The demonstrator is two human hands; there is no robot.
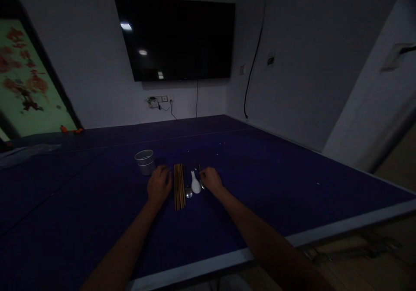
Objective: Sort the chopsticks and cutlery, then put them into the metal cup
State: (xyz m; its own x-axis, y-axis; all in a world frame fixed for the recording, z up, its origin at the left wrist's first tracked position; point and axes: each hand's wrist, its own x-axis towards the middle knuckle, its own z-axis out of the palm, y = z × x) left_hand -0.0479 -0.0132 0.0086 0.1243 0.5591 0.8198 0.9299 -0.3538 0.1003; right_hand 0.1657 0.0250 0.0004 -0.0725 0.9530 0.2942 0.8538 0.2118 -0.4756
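A row of wooden chopsticks [179, 188] lies side by side on the purple table. Right of them is a metal spoon [189, 192] with a dark handle, then a white soup spoon [195, 184]. My right hand [212, 180] pinches the handle of another metal spoon [202, 185], which lies just right of the white one and is partly covered by my fingers. My left hand [159, 184] rests left of the chopsticks, fingers loosely bent and apart, with nothing visible in it. Close behind it stands a grey cylindrical cup [145, 163].
The purple table [279, 169] has a pale front edge and a few tiny white specks. Clear plastic film [29, 153] and orange objects [69, 130] lie at the far left. A large television [178, 40] hangs on the wall, and a black cable [254, 61] hangs in the corner.
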